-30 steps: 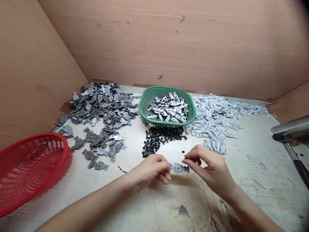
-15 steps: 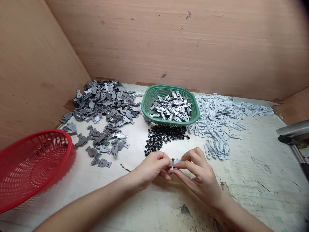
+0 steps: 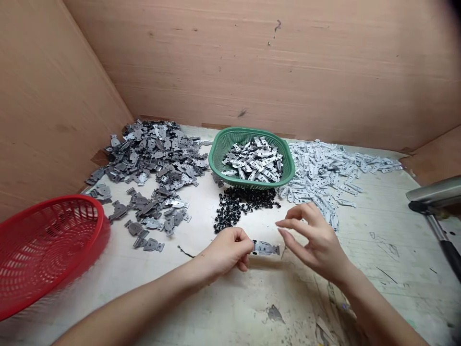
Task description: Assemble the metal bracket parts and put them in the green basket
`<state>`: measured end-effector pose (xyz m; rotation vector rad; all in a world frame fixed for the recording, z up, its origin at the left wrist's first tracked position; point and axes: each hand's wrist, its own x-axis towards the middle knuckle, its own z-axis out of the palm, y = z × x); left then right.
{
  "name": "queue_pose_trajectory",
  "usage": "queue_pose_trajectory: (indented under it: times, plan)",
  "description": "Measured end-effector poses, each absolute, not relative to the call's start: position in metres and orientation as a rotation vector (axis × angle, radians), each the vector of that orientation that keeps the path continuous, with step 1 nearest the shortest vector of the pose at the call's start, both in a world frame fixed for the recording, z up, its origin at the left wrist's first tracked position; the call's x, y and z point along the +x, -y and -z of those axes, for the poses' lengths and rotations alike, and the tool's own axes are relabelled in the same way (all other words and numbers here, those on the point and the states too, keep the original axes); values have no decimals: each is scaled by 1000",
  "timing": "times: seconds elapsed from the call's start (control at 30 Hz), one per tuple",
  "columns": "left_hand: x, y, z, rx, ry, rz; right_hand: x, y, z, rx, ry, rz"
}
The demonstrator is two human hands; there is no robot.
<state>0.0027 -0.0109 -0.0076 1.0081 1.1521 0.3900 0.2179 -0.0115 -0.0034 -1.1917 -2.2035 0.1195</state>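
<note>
Pinched in my left hand (image 3: 230, 250) is a grey metal plate (image 3: 265, 248) with a small black piece across it near my fingertips. Its notched far end points right, above the table. My right hand (image 3: 313, 240) is off the plate, to its right, with thumb and fingers apart and nothing between them. Beyond my hands lies a pile of small black parts (image 3: 228, 211). A heap of long white metal strips (image 3: 317, 168) is behind my right hand. Grey metal plates (image 3: 151, 154) of a similar kind are heaped to the left.
A green basket (image 3: 215, 163) holding assembled-looking white and grey pieces stands at the back centre. On the left is a tilted red basket (image 3: 97, 226). Cardboard walls (image 3: 201, 62) enclose the back and sides. A metal bar tool (image 3: 432, 197) juts in from the right.
My right hand has let go of the plate and moved right and slightly up, its fingers opening. My left hand still holds the plate, now more fully in sight. The view has shifted slightly.
</note>
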Motion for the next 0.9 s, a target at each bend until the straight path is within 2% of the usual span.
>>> queue_pose_trajectory:
  times: [0.13,0.37,0.7,0.9]
  plan:
    - [3,10,10,1098,-1185,-310,245,-14,26,-1477,2186,-77]
    - [2,7,10,1108,-1222,-291,243,-35,53,-1523,2219,-77]
    - [-3,3,5,955,-1099,-256,239,-23,44,-1608,2164,-170]
    - [-5,2,8,990,-1106,-317,237,-6,25,-1545,2081,-516]
